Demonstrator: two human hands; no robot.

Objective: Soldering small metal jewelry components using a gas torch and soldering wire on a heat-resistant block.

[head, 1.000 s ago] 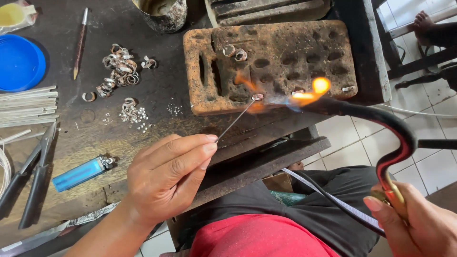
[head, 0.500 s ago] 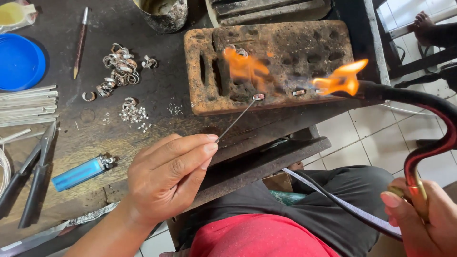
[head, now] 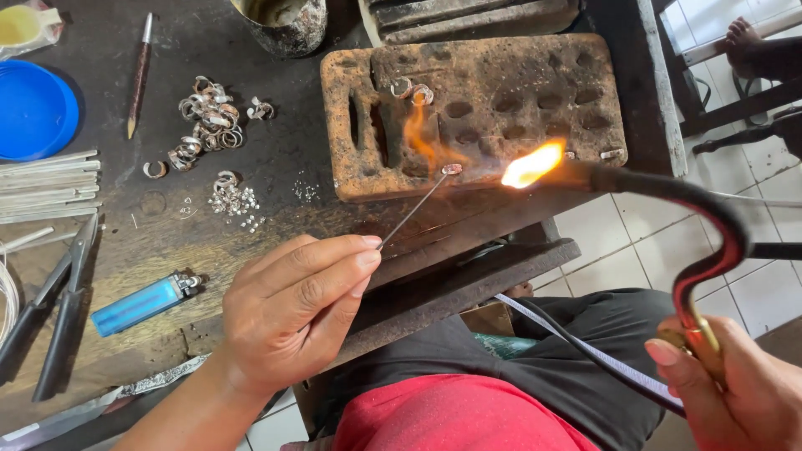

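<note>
My left hand (head: 292,309) pinches a thin metal wire (head: 413,207) between thumb and fingers. The wire's far end touches a small metal piece (head: 452,169) at the front edge of a pitted, scorched brick (head: 518,92). My right hand (head: 735,392), at the lower right, grips the brass handle of a curved torch (head: 710,242). An orange flame (head: 532,164) burns at the torch's nozzle, right of the small piece. A second tongue of flame (head: 418,134) licks up over the brick. Two rings (head: 412,90) lie on the brick's top.
On the dark workbench lie a pile of silver rings (head: 209,121), tiny metal bits (head: 234,200), a blue lighter (head: 142,302), black pliers (head: 58,326), metal strips (head: 46,184), a blue lid (head: 33,108), a pen-like tool (head: 138,75) and a metal cup (head: 284,21). A hose (head: 585,351) crosses my lap.
The torch flame has swung from the brick's right edge back toward the small piece. The flare on the brick has shrunk and dropped lower. My left hand has stayed in place.
</note>
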